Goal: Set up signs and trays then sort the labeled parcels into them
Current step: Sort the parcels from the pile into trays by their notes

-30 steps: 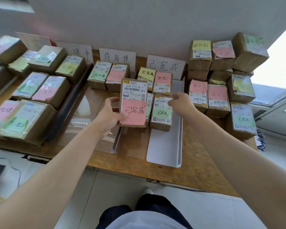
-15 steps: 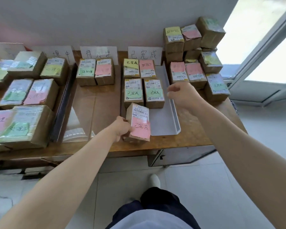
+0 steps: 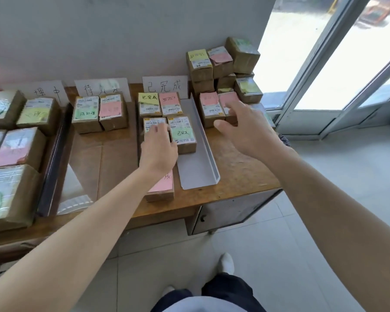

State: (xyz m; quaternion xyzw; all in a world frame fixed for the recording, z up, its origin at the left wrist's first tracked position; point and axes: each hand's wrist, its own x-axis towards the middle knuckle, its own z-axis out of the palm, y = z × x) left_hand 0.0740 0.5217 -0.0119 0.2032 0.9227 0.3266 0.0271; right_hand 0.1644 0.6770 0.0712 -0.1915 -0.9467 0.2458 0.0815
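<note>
Pink-noted parcel [image 3: 224, 97] lies just under the right hand [image 3: 245, 129] — spread, empty — long axis pointing away; the left hand [image 3: 158, 152], flat over the tray [image 3: 196, 170], is farther.

Brown parcels [image 3: 243, 54] carry pink, green and yellow notes; grey tray [image 3: 196, 167]; brown table [image 3: 239, 167].

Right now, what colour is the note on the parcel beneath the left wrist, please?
Pink; the note shows best in the head view.
</note>
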